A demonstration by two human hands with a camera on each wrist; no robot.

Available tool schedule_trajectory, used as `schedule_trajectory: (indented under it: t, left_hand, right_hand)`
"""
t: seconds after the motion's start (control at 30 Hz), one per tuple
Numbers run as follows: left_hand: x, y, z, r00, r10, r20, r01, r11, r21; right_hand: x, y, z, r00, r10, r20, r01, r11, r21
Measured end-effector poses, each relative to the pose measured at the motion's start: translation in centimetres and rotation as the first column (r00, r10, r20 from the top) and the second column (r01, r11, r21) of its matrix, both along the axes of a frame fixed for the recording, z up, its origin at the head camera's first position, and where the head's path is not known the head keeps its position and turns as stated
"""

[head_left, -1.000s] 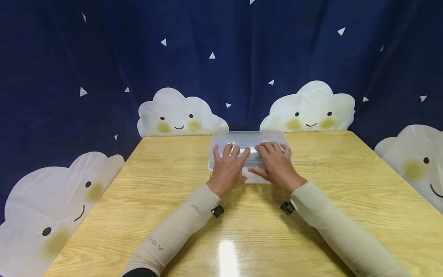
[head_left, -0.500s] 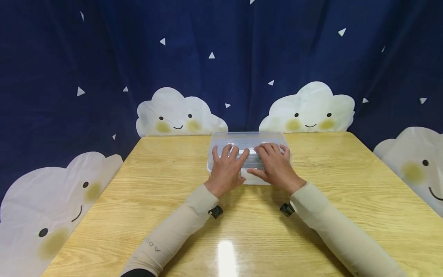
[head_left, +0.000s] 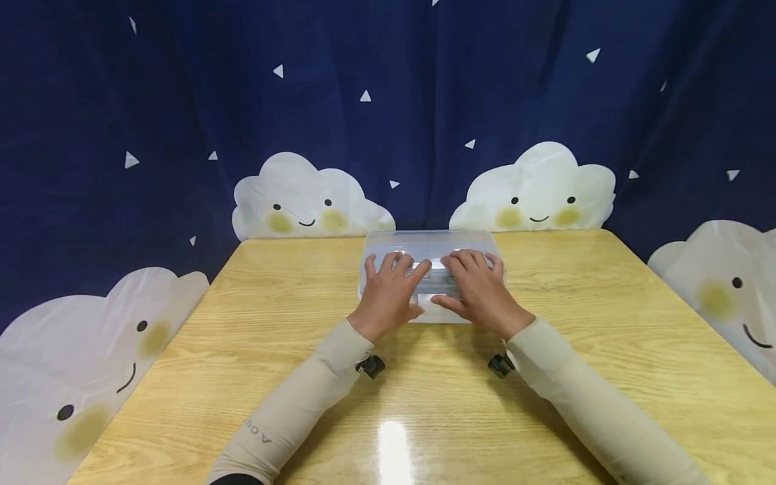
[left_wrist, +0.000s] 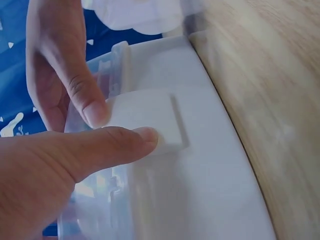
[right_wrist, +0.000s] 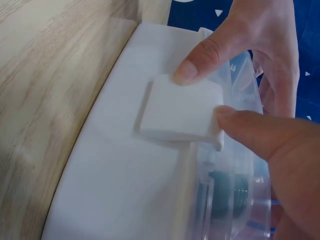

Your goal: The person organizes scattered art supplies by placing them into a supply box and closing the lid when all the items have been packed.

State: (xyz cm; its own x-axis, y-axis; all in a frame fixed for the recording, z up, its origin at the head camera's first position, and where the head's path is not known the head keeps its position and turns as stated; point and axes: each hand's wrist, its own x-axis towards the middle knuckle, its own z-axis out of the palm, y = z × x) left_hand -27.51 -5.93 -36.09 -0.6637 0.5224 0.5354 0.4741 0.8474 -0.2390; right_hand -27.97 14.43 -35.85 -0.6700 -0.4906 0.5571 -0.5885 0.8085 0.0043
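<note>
A white plastic box with a clear lid sits at the far edge of the table, a white latch on its front. My left hand lies over the left half of the lid with fingers spread; its thumb rests on the latch. Over the right half is my right hand, fingers bent a little on top. Its thumb touches the latch at one edge. Something dark green shows dimly through the lid's clear side.
The box stands on a wooden table. Right behind the table hangs a dark blue curtain with white triangles and smiling clouds. Each wrist carries a small black camera, such as the left one.
The head view has swung slightly, so the scene sits a little further left. My left hand has shifted a touch left, showing more of the front latch. My right hand stays nearly still.
</note>
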Motion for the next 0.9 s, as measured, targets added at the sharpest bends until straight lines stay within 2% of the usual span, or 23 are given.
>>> schedule_trajectory:
  t: [0.17,0.33,0.6,0.77,0.9]
  left_hand:
    - [0.2,0.0,0.2,1.0,-0.02,0.012,0.019,1.0,0.013]
    - [0.4,-0.1,0.5,1.0,-0.013,0.019,0.013,1.0,-0.004]
    - [0.6,-1.2,1.6,0.996,-0.05,0.08,0.05,0.999,0.007]
    - [0.3,-2.3,2.7,0.991,-0.088,0.097,0.085,0.996,0.035]
    - [0.1,-3.5,3.4,0.983,-0.111,0.148,0.1,0.992,0.08]
  right_hand:
    - [0.2,0.3,0.1,1.0,0.016,0.019,-0.016,1.0,-0.001]
    - [0.4,0.4,0.2,0.999,0.03,0.032,-0.029,1.0,-0.01]
    - [0.7,0.5,1.0,0.997,0.049,0.063,-0.049,0.999,0.006]
    - [0.6,1.1,2.0,0.985,0.093,0.145,-0.091,0.996,-0.019]
    - [0.5,2.1,2.7,0.972,0.097,0.213,-0.083,0.994,-0.075]
